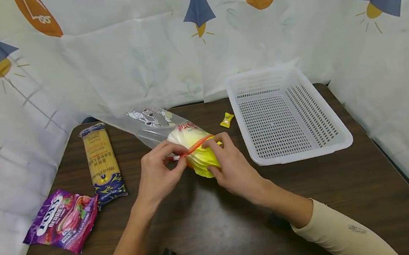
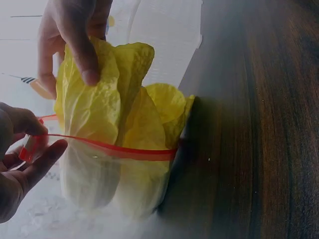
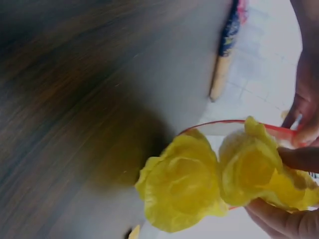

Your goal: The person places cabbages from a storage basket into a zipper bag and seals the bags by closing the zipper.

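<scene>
A clear zip bag [image 1: 147,130] with a red zip strip [image 2: 124,152] lies at the middle of the table, its mouth towards me. Two small napa cabbages [image 2: 92,112] sit side by side with their white ends inside the bag; their yellow leafy tops [image 3: 182,184] stick out of the mouth. My left hand [image 1: 161,167] pinches the bag's red edge at its left end, by the slider. With thumb and fingers, my right hand [image 1: 234,166] grips the leafy top of one cabbage [image 3: 249,169]. The other cabbage is beside it, untouched by the fingers.
A white plastic basket [image 1: 296,156] stands at the back right, with a small yellow wrapped candy [image 1: 227,120] left of it. On the left lie a pack of noodles [image 1: 103,161] and a purple candy bag [image 1: 64,221]. A printed white curtain [image 1: 166,64] hangs behind the table.
</scene>
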A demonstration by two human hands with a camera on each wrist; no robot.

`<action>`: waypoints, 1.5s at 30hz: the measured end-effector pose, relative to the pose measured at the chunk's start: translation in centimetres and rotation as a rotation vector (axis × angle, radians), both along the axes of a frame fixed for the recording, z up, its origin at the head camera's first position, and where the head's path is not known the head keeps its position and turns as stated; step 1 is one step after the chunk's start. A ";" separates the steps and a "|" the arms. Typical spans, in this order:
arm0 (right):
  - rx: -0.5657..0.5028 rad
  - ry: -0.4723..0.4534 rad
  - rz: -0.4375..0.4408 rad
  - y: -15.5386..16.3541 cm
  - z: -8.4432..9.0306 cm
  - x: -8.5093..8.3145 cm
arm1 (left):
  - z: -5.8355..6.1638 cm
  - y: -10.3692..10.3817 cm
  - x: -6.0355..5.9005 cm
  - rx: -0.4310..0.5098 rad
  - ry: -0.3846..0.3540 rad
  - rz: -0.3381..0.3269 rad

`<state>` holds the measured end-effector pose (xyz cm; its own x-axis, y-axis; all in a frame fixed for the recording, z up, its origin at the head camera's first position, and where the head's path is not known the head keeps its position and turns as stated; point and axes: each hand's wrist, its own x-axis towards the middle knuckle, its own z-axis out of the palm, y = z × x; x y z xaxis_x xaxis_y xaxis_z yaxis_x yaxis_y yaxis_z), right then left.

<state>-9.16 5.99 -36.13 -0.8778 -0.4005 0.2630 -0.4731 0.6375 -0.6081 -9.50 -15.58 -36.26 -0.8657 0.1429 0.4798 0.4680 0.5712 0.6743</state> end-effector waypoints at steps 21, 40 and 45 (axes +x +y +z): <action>0.034 0.004 0.007 0.6 -1.1 -1.3 | 0.0 0.0 -0.6 0.000 0.067 -0.014; 0.138 -0.204 0.029 3.5 0.8 1.1 | 1.7 -0.8 -0.2 0.108 0.183 0.166; 0.120 -0.213 0.035 3.6 0.3 1.1 | 2.6 -0.6 0.4 0.142 0.157 0.176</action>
